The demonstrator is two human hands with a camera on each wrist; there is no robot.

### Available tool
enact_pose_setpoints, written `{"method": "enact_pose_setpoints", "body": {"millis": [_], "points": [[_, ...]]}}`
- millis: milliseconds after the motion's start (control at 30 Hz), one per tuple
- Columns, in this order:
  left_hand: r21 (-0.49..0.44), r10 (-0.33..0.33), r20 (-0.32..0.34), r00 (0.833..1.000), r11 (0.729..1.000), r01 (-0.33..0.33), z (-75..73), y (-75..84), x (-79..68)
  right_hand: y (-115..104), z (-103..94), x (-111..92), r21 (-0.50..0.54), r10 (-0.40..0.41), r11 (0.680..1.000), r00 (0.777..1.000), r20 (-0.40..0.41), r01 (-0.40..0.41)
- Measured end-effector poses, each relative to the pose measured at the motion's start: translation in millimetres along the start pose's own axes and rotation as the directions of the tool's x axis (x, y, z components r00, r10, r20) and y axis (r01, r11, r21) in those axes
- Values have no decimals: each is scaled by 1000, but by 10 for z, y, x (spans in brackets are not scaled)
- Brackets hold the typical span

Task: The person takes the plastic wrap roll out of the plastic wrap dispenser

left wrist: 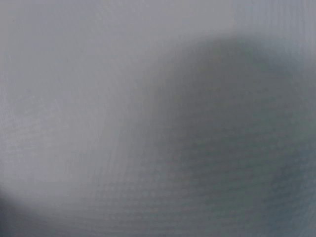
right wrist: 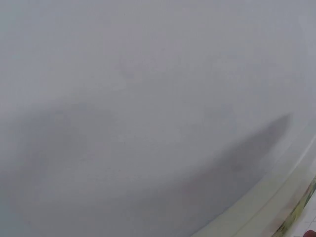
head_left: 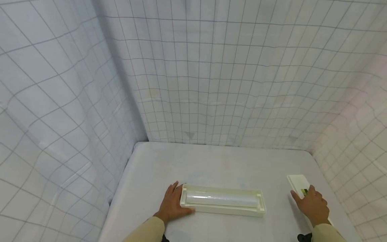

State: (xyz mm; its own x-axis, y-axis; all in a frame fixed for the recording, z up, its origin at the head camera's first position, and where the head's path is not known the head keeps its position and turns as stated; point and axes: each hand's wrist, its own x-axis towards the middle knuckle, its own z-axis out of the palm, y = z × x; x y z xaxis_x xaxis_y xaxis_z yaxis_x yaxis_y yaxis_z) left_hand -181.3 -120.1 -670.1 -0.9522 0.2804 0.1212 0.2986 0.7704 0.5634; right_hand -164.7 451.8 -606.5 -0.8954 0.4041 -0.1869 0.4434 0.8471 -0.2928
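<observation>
A long cream-white dispenser box [head_left: 226,211] lies on the white cloth in the head view, with a shiny clear film roll [head_left: 222,199] inside it. My left hand [head_left: 175,203] holds the box's left end, thumb along the front and fingers at the back corner. Over on the right, my right hand [head_left: 312,206] grips a long cream-white lid [head_left: 297,183] with a green label, tilted above its shadow. The lid's pale edge [right wrist: 247,217] crosses the lower right of the right wrist view. Blurred cloth and shadow fill the left wrist view.
White cloth [head_left: 211,164] covers the table. Hanging white sheets with a dark grid rise behind it [head_left: 208,84], on the left [head_left: 60,111] and on the right [head_left: 359,141], close to the right hand.
</observation>
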Motion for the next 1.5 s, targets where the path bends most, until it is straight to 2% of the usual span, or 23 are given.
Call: {"method": "enact_pose_setpoints", "body": {"millis": [167, 433, 733, 1100, 1267, 1500], "points": [[7, 10, -23, 1000, 1000, -10, 8, -32, -47, -92, 2, -1, 13, -61, 998, 997, -39, 62], [19, -1, 10, 1000, 1000, 1, 5, -37, -90, -278, 4, -78, -33, -161, 987, 984, -83, 158], [37, 9, -8, 1000, 999, -8, -9, -69, -139, -562, 1, -227, -8, -191, 982, 979, -75, 191], [26, 20, -20, 1000, 999, -19, -79, -79, -129, -896, -13, -253, 20, -358, 931, 923, -140, 364], [21, -1, -38, 999, 1000, 2, -76, -89, -134, -1064, -25, -283, 21, -421, 903, 895, -150, 428], [29, 48, -46, 998, 999, -46, -7, -52, -30, -1156, -113, -365, 11, -473, 875, 861, -187, 484]]}}
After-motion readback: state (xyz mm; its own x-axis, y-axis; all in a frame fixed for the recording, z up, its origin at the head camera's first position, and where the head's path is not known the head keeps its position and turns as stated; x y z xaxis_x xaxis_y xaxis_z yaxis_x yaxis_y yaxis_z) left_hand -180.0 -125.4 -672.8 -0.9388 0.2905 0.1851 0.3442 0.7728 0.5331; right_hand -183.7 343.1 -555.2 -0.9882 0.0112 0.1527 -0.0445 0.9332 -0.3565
